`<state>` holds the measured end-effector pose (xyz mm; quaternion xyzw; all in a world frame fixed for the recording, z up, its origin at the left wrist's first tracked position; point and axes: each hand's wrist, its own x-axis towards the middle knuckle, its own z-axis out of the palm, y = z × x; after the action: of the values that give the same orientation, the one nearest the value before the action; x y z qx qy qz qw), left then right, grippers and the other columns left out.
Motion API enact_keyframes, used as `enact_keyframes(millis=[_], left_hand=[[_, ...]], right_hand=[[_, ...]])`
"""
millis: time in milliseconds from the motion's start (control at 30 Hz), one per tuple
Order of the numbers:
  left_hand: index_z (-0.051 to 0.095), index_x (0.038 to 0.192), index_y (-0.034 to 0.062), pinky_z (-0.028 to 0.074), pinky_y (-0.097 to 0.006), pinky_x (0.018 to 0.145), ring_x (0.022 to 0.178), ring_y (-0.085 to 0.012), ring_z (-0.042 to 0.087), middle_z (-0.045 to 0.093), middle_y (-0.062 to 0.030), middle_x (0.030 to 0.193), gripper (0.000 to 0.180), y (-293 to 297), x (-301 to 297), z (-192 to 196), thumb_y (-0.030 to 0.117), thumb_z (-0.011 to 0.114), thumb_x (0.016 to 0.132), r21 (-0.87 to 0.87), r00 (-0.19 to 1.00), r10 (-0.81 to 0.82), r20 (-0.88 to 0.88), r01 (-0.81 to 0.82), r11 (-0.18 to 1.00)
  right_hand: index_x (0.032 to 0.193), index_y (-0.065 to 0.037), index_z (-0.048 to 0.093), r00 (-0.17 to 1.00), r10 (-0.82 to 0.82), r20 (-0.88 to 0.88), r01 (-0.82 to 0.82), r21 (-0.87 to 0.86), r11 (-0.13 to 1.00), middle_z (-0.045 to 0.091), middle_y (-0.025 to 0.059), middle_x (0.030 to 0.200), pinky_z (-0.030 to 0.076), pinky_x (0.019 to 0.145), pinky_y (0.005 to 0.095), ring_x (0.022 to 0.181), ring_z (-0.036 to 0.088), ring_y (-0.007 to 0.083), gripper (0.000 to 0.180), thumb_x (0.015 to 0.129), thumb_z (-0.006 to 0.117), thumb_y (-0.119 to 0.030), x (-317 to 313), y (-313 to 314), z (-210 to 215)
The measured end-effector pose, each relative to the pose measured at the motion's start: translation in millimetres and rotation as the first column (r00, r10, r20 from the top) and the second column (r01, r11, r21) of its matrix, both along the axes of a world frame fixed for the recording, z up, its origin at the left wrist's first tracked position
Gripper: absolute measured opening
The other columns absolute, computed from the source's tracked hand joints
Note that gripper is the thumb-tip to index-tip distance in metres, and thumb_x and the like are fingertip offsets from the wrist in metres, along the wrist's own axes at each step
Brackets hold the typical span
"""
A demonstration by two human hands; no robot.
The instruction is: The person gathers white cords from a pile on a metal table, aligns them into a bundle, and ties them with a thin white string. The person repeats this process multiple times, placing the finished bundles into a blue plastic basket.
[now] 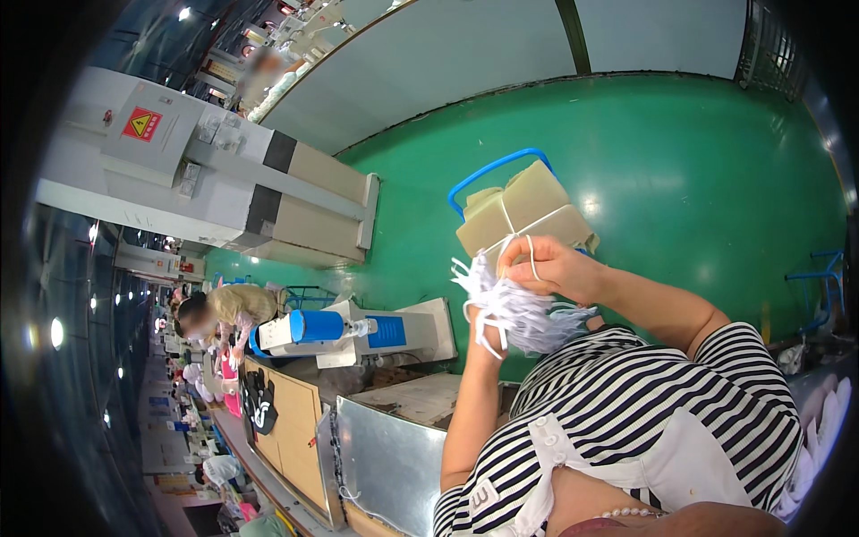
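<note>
A thick bundle of soft white fabric pieces (519, 313), with narrow finger-like ends fanning out, is held before my striped shirt. My left hand (484, 336) grips it from the left side, its fingers partly hidden behind the white ends. At the top of the bundle my right hand (557, 269) is closed, with a cream-coloured band (534, 258) looped over its fingers. The fingertips of that hand touch the upper part of the bundle. Whether the band also passes around the bundle cannot be made out.
Beyond my hands, a tied tan package (519, 210) rests on a trolley with a blue handle (497, 167) on the green floor. A blue-and-white machine (358, 329) and a metal-sided bench (389, 456) stand left. Another person (234, 309) works farther left. A pillar (304, 201) rises nearby.
</note>
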<state>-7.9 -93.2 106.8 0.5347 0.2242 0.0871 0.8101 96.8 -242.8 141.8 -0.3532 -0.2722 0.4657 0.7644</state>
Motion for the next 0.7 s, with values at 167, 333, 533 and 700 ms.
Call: enact_keyframes(millis=[167,333,533,700], left_hand=[[0.055,0.099,-0.0023,0.045,-0.032,0.058,0.057,-0.0176,0.05,0.05,-0.0067,0.066,0.028,46.5,-7.5,0.7,0.004,0.045,0.074,-0.062,0.996,0.06,-0.062,-0.064,0.996],[0.052,0.109,-0.0034,0.042,-0.027,0.05,0.061,-0.0145,0.054,0.06,-0.0082,0.083,0.04,24.8,-4.3,10.4,-0.008,0.051,0.069,0.124,0.998,0.061,0.001,-0.06,0.99],[0.05,0.115,0.0008,0.049,-0.028,0.059,0.075,-0.0174,0.06,0.061,-0.0095,0.093,0.041,27.1,-10.5,3.4,0.008,0.059,0.075,-0.051,0.997,-0.022,0.073,0.026,0.998],[0.045,0.116,-0.004,0.055,-0.037,0.071,0.081,-0.0249,0.063,0.06,-0.0157,0.097,0.042,22.8,-17.1,18.6,0.006,0.048,0.075,-0.191,0.991,0.006,0.133,0.02,0.981]], right_hand=[[0.121,-0.003,0.045,0.956,-0.004,0.294,0.052,-0.155,0.987,0.052,0.0001,0.071,0.036,0.053,0.0196,0.065,0.049,0.0058,0.04,0.087,0.059,-0.018,5.2,-30.4,29.0],[0.129,-0.005,0.039,0.724,-0.28,0.631,0.361,0.0,0.933,0.051,0.0063,0.103,0.045,0.073,0.0268,0.081,0.051,0.0135,0.059,0.079,0.068,-0.017,2.6,-9.7,22.9],[0.111,-0.007,0.054,0.279,-0.411,0.868,0.528,0.219,0.82,0.063,0.0092,0.079,0.05,0.068,0.0327,0.078,0.064,0.0199,0.028,0.083,0.059,-0.011,16.5,19.8,-12.3],[0.11,-0.005,0.051,0.831,-0.416,0.368,0.436,0.034,0.9,0.062,0.0051,0.087,0.049,0.071,0.0302,0.081,0.061,0.014,0.026,0.088,0.057,-0.019,33.2,-8.8,17.5]])
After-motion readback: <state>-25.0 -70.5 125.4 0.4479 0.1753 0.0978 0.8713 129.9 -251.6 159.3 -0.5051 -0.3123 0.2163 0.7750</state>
